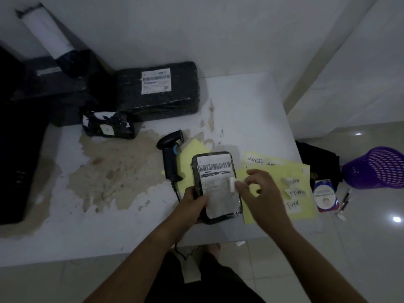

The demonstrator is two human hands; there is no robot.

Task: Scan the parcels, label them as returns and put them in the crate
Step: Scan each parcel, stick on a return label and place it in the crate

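While the left hand [195, 199] grips the small parcel [216, 182] steady on the tabletop [251, 106], right hand [262, 193] fingers [241, 186] pinch a white strip [232, 184] at its edge, probably tape for the label.

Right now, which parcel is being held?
The small parcel at the front: the left hand grips it, the right hand pinches a white slip at its side. The big parcel and crumpled parcel lie untouched behind.

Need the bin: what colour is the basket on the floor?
The basket is purple; head view.
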